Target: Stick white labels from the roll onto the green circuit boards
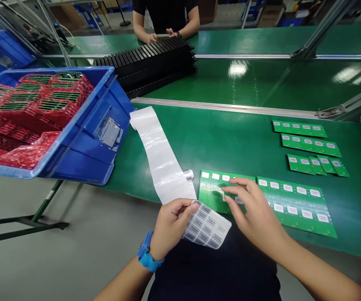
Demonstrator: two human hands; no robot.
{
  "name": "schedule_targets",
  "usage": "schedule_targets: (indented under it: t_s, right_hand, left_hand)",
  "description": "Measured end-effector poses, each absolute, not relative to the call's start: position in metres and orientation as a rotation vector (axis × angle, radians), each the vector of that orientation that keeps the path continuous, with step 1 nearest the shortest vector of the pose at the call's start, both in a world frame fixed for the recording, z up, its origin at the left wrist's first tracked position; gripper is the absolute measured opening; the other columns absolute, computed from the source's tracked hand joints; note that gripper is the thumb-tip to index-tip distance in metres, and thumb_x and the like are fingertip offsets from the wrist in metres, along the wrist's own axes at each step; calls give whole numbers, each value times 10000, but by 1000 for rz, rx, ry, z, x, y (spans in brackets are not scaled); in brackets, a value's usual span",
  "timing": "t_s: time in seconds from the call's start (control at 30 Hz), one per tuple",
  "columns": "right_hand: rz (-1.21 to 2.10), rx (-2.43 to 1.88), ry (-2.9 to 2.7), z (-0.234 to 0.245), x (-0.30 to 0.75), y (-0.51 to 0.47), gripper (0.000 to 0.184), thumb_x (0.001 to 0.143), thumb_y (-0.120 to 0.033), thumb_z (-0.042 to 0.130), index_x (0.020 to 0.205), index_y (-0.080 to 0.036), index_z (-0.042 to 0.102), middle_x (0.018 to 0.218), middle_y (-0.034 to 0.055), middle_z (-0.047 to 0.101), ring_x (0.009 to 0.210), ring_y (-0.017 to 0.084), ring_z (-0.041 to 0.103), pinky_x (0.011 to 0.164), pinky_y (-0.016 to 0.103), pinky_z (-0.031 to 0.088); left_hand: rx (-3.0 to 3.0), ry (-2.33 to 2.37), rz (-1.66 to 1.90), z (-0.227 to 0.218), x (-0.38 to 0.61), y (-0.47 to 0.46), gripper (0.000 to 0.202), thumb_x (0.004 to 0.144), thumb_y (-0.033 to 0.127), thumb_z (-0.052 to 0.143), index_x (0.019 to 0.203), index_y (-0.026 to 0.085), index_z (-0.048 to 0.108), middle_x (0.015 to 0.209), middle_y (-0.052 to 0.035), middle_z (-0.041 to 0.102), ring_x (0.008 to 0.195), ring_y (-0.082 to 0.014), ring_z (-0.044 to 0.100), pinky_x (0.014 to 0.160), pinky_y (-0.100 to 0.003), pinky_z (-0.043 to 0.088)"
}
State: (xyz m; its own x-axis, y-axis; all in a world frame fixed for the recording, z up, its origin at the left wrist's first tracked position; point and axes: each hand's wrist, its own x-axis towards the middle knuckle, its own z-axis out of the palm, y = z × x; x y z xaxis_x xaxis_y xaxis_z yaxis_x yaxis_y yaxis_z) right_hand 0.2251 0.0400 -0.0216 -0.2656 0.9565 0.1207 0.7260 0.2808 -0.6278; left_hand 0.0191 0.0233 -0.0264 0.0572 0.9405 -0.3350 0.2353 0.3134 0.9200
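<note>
My left hand (170, 225), with a blue wristband, pinches the near end of a long white label strip (161, 159); the held end carries several grey printed labels (207, 228). My right hand (251, 207) rests on a green circuit board panel (293, 205) at the table's front edge. Its fingertips are stretched out and press on the panel's left part, where a small white label lies under them. Most cells of the panel carry white labels.
A blue bin (83, 125) of red-bagged boards sits tilted at left. More labelled green boards (308, 144) lie at right. Black trays (155, 62) are stacked on the far belt, where another person's hands (160, 36) rest. A small white label roll (189, 174) lies beside the strip.
</note>
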Motion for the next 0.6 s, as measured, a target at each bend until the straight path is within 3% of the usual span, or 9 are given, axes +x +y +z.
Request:
schedule_targets:
  t_s: [0.13, 0.23, 0.43, 0.6]
  right_hand:
    - [1245, -1336, -1911, -4, 207, 47, 119, 843, -281, 540, 942, -247, 596, 896, 33, 573, 825, 166, 549, 719, 310, 473]
    - [1428, -1342, -1788, -1, 195, 50, 82, 813, -279, 575, 777, -225, 626, 747, 2, 575, 714, 144, 544, 644, 281, 452]
    - [1555, -1434, -1585, -3, 206, 60, 191, 809, -368, 558, 747, -192, 596, 728, 2, 590, 699, 152, 544, 657, 301, 435]
    - [1279, -1636, -1965, -16, 225, 72, 200, 820, -315, 521, 665, -204, 583, 737, 9, 610, 768, 186, 544, 755, 361, 388]
  left_hand:
    - [1219, 1410, 791, -27, 21, 22, 189, 800, 349, 590, 781, 182, 675, 720, -12, 680, 646, -137, 609, 568, -201, 456]
    - [1274, 1421, 786, -29, 20, 21, 211, 798, 356, 588, 703, 174, 638, 635, 6, 624, 590, -113, 552, 545, -193, 417]
    - [1384, 1456, 780, -34, 11, 23, 355, 789, 362, 578, 530, 171, 427, 487, 59, 394, 482, -72, 362, 473, -185, 305]
    - [1305, 1621, 912, -34, -6, 25, 321, 816, 379, 529, 578, 176, 456, 492, 58, 413, 464, -72, 372, 445, -177, 311]
